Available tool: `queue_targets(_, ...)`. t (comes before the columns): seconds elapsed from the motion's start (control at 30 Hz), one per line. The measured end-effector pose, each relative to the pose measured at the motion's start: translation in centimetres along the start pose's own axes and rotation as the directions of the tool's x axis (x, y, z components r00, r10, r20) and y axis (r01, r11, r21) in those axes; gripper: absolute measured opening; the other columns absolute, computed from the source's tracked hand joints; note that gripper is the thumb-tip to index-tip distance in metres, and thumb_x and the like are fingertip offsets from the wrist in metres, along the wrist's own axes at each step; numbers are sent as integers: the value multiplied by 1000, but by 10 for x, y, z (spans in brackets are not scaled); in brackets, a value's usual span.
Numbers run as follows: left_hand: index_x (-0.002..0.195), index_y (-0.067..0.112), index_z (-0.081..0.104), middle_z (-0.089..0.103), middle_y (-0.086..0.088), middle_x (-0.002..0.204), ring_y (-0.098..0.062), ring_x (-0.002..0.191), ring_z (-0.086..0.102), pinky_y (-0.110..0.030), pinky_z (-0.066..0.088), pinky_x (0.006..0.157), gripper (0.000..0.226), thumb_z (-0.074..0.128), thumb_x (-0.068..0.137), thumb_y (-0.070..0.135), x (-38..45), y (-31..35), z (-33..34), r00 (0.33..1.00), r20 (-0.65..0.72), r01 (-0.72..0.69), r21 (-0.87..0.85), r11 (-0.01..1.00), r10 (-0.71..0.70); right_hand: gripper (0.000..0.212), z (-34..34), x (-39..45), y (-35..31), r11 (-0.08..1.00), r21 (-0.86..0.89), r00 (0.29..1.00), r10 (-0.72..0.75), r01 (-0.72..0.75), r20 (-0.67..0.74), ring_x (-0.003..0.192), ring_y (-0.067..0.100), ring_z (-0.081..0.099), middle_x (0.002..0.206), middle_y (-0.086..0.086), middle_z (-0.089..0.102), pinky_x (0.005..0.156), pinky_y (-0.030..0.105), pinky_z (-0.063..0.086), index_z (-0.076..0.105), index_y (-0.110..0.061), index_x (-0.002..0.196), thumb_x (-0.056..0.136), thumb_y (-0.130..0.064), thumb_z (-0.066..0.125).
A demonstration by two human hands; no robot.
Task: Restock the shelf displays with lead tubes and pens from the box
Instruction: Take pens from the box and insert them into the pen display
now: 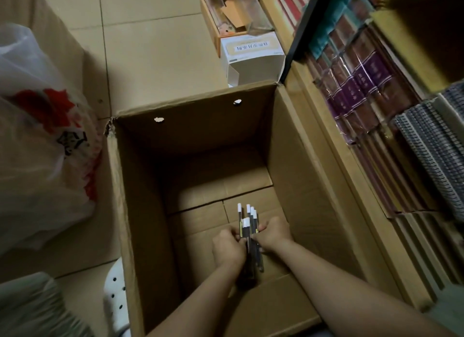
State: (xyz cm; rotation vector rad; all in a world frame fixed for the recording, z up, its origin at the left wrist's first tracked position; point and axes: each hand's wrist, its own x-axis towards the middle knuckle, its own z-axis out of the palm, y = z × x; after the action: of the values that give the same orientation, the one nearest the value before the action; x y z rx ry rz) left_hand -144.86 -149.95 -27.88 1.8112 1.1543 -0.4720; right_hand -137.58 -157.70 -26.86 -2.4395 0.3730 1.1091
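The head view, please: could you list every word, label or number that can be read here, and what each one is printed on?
None can be read for certain.
White carton: a line of characters on its yellow label, too blurred to read.
Plastic bag: a black mark under red print, not legible.
Purple notebooks on the shelf: faint spine print, too small.
Pens held by the left hand and the right hand: no readable text.

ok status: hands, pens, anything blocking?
Left hand and right hand both grip pen bundle, low inside cardboard box. Nothing in the way.
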Motion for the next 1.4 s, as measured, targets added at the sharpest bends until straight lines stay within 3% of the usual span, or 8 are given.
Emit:
queue_targets(0.17, 106, 20, 67, 70, -2, 100, -23, 98, 65, -36, 51, 91, 17, 57, 94, 13, 6, 0, 0, 995, 98, -3, -127, 992, 16, 9, 5, 6, 2, 977, 206, 985, 14, -50, 172, 87, 28, 71, 97, 14, 71, 71, 43, 61, 68, -12, 88, 89, -4, 64)
queue_targets(0.33, 116, 19, 59, 69, -3, 106, -22, 99, 64, -40, 51, 93, 20, 52, 98, 15, 4, 0, -1, 996, 85, -5, -295, 956, 31, 24, 1, 8, -1, 897, 426, 961, -6, -117, 277, 90, 22, 70, 105, 15, 69, 76, 39, 61, 61, -6, 117, 93, -1, 59)
queue_targets(0.57, 121, 14, 55, 67, -16, 110, -31, 100, 66, -49, 51, 93, 22, 43, 102, 18, -13, 33, -26, 990, 73, -58, -556, 829, 117, 16, -22, -21, -33, 835, 550, 986, -99, 10, 131, 75, 17, 69, 90, 10, 70, 50, 23, 56, 65, -10, 103, 89, -4, 67)
queue_targets(0.7, 120, 13, 52, 68, -12, 98, -15, 77, 71, -31, 59, 66, 21, 40, 104, 20, -40, 65, -59, 955, 111, -150, -622, 769, 276, 18, -60, -63, -57, 832, 523, 978, -208, 184, -12, 82, 23, 71, 93, 10, 70, 64, 33, 60, 64, -19, 95, 85, -7, 72)
queue_targets(0.9, 120, 16, 49, 67, -10, 102, -19, 84, 71, -33, 59, 69, 20, 42, 103, 25, -105, 126, -128, 829, 103, -398, -583, 709, 550, 23, -151, -171, -87, 770, 495, 905, -416, 403, -89, 87, 22, 68, 96, 7, 66, 53, 26, 58, 65, -10, 112, 89, -6, 67)
queue_targets(1.1, 114, 8, 50, 61, -11, 86, -19, 70, 61, -33, 53, 62, 19, 41, 103, 21, -189, 188, -163, 575, 113, -650, -539, 536, 810, 32, -235, -271, -74, 737, 136, 719, -574, 663, -393, 93, 20, 69, 107, 7, 69, 73, 33, 61, 66, -13, 115, 85, -19, 74)
queue_targets(1.3, 114, 6, 53, 60, -7, 76, -11, 57, 58, -27, 48, 54, 23, 44, 102, 24, -273, 237, -154, 428, 143, -661, -623, 417, 892, 35, -302, -341, -36, 726, 54, 621, -543, 685, -565, 81, 15, 69, 92, 2, 68, 68, 25, 60, 65, -10, 116, 83, -17, 76)
queue_targets(1.4, 103, 7, 57, 60, -3, 70, -10, 57, 56, -27, 47, 55, 21, 44, 102, 23, -311, 256, -142, 364, 198, -588, -709, 390, 910, 54, -335, -373, -8, 724, -15, 559, -545, 690, -625, 88, 19, 69, 102, 6, 68, 77, 35, 60, 54, -16, 131, 82, -12, 76)
